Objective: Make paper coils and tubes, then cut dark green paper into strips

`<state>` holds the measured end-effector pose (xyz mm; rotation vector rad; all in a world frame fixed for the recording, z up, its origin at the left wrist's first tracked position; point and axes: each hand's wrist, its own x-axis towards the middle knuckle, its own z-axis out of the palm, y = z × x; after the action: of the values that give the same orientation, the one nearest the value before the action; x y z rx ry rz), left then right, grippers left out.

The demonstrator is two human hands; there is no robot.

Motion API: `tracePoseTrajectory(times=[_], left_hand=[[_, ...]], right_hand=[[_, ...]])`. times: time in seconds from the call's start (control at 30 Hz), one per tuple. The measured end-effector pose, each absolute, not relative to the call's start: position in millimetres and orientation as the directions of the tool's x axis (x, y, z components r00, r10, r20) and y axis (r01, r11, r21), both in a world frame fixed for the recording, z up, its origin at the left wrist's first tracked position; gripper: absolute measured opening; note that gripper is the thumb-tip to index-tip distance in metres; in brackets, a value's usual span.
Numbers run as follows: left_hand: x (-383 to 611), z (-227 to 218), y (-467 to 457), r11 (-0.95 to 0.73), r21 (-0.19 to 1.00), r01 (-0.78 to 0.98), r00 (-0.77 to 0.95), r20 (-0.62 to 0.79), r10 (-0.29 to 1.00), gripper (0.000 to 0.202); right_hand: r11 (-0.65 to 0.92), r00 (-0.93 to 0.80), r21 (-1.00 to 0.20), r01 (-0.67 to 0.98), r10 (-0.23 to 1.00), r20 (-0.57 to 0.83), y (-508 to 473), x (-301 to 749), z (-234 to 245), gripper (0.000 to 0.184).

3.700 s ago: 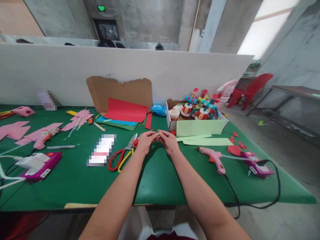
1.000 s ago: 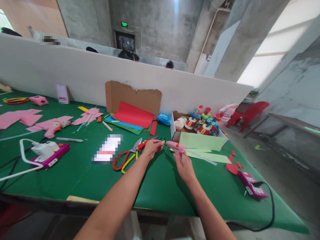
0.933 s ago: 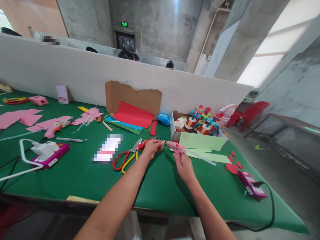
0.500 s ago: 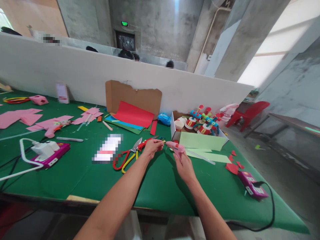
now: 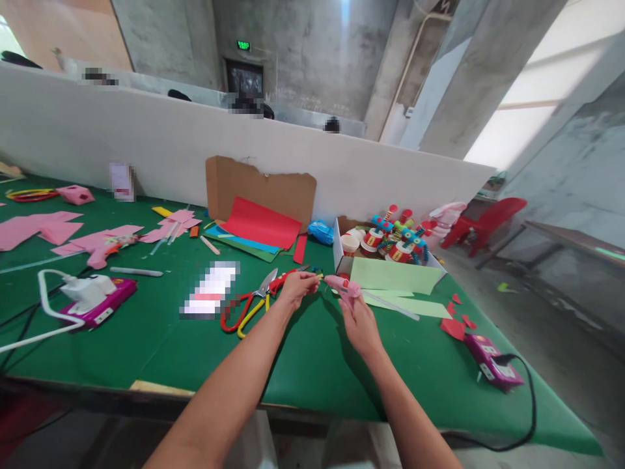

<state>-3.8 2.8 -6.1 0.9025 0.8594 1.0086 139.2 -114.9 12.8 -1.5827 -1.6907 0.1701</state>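
Observation:
My right hand (image 5: pixel 360 320) is wrapped round the handle of a pink glue gun (image 5: pixel 344 286), with a clear glue stick (image 5: pixel 395 306) jutting from its back. The nozzle points left, at a small yellowish piece (image 5: pixel 319 277) pinched in the fingertips of my left hand (image 5: pixel 297 290). That piece is too small to name. Beside my left hand lie red-handled scissors (image 5: pixel 239 311) and a yellow-handled pair (image 5: pixel 254 319), plus a red tool (image 5: pixel 279 281) partly hidden by the hand. A small dark coil (image 5: pixel 317 269) sits just behind the fingertips.
A box (image 5: pixel 343 264) of paper-cup figures (image 5: pixel 398 251) stands at the back right, light green paper (image 5: pixel 395 277) against it. Power strips (image 5: pixel 493 363) lie right and left. Coloured sheets (image 5: pixel 261 225) lean on cardboard (image 5: pixel 219 189). Another glue gun (image 5: pixel 101 253) lies left. A white partition (image 5: pixel 166 143) runs behind.
Both hands stay almost still, the glue gun's tip held close to the small piece. Nothing else on the table visibly moves.

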Motion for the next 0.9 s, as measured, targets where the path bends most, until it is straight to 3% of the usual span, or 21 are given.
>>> tracePoseTrajectory(times=[0.63,0.73,0.9], left_hand=[[-5.3,-1.3,0.9,0.292,0.906,-0.306,0.302,-0.198,0.932,0.033],[-6.1,0.4,0.3,0.328,0.888,-0.322,0.315,-0.226,0.922,0.032],[-6.6,5.3,-2.0,0.439,0.818,-0.372,0.354,-0.312,0.881,0.025]], right_hand=[[0.194,0.137,-0.618,0.762,0.884,0.446,-116.8,136.5,17.7,0.045],[0.183,0.199,-0.700,0.690,0.882,0.427,-117.4,138.8,18.4,0.045],[0.067,0.296,-0.890,0.451,0.930,0.220,-117.8,143.2,22.2,0.042]])
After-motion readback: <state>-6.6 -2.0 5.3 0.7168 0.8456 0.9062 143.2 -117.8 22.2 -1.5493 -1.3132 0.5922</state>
